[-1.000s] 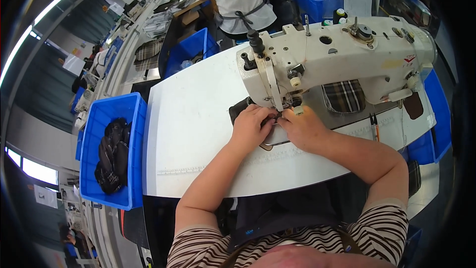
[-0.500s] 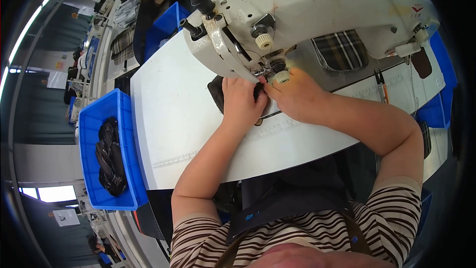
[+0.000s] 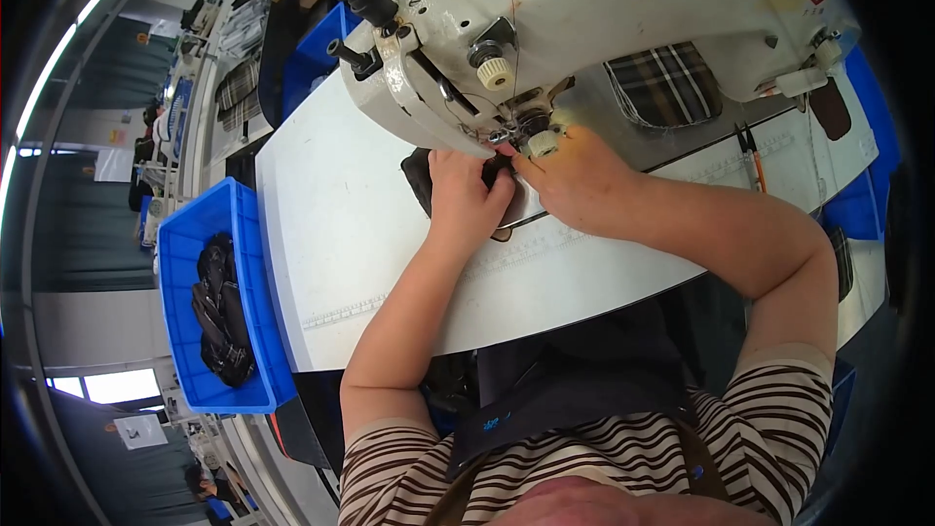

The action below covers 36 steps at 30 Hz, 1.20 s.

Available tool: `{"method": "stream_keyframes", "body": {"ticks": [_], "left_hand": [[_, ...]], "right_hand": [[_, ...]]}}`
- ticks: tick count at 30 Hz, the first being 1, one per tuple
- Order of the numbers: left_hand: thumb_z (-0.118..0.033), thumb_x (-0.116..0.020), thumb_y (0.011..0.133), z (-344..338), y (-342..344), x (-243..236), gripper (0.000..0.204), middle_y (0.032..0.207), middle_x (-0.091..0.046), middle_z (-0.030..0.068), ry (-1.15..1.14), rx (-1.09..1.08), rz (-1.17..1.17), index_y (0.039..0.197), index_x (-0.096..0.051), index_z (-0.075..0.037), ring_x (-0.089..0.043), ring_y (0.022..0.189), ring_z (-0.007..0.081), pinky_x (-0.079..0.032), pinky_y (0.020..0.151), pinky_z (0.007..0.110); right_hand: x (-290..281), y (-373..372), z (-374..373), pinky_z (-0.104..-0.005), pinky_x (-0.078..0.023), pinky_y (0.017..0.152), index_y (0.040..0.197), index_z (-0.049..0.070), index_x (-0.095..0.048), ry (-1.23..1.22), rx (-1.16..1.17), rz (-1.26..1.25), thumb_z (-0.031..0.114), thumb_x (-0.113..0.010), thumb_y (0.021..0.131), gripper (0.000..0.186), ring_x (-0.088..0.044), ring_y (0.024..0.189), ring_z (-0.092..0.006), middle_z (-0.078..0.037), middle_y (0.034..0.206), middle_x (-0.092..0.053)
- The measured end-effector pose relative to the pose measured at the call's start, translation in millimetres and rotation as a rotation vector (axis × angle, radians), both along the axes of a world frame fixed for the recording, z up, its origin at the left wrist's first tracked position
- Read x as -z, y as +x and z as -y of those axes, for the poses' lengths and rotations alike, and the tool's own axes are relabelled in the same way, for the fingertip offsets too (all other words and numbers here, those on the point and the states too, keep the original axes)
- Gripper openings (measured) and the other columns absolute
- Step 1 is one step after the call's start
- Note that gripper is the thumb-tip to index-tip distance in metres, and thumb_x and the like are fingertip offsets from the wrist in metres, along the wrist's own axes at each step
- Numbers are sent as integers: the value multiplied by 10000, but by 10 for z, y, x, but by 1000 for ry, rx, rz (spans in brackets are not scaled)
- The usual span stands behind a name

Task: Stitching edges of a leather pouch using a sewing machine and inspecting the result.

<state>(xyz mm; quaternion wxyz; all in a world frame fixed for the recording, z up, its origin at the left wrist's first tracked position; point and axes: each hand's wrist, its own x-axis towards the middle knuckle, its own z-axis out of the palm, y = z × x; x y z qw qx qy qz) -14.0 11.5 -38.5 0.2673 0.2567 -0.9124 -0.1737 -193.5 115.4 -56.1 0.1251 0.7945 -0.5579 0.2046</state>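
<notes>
A white industrial sewing machine point(image 3: 643, 10) stands on the white table point(image 3: 341, 224). My left hand point(image 3: 466, 190) presses a dark fabric piece point(image 3: 417, 175) just left of the presser foot point(image 3: 502, 136), its fingers curled on it. My right hand point(image 3: 575, 180) is closed at the same piece, fingertips right by the needle area and partly hidden by the machine's knob. A folded plaid fabric piece point(image 3: 662, 83) lies on the metal bed right of the hands. Orange-handled snips point(image 3: 755, 164) and a small brown piece point(image 3: 830, 112) lie farther right.
A blue bin point(image 3: 173, 312) with dark fabric pieces point(image 3: 222, 312) stands at the table's left. Other blue bins point(image 3: 317, 54) are behind and at the right. More worktables point(image 3: 243, 29) run along the far left. A printed ruler strip point(image 3: 341, 312) crosses the table's front.
My view has moved closer to the machine, so it sits higher in the picture. Both hands remain at the needle area, with the left fingers slightly shifted on the dark piece.
</notes>
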Motion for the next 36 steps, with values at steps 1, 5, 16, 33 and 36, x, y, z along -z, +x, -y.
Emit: {"method": "stream_keyframes", "body": {"ticks": [1,5,16,33,36], "left_hand": [[-94,-695,888,5,-9,19,172,956,-687,141,-30,-15,-3,1040,-669,-17,-600,931,320,-470,890,401],[-94,-682,923,86,64,17,156,981,-688,135,334,-59,27,1057,-674,-14,-620,876,296,-499,821,383],[-19,-675,931,41,75,-76,145,994,-696,95,64,-30,35,1049,-710,-95,-656,928,288,-531,788,373],[-87,-781,819,-76,42,-150,155,1021,-735,10,-189,-37,52,974,-781,-102,-691,945,235,-583,786,351],[-117,-797,797,-100,8,-170,163,1010,-732,-6,-271,-53,121,959,-778,-114,-694,929,229,-581,764,340]], "right_hand": [[-5,-2,-5,-373,-424,727,984,94,-678,-11,4,-19,114,-645,810,178,-603,767,-214,-16,798,-611],[15,-35,14,-373,-424,728,978,98,-679,-31,-33,17,115,-646,812,170,-601,763,-218,-19,789,-605],[-39,-35,9,-335,-398,748,995,83,-745,-72,-70,-50,124,-678,822,190,-540,969,-192,0,944,-609],[-80,-46,-32,-388,-495,811,1159,56,-743,4,-59,6,75,-688,780,384,-628,902,-258,-71,981,-608],[-64,-44,-19,-383,-495,804,1153,40,-738,-15,-70,4,78,-694,762,395,-631,887,-252,-69,967,-616]]}}
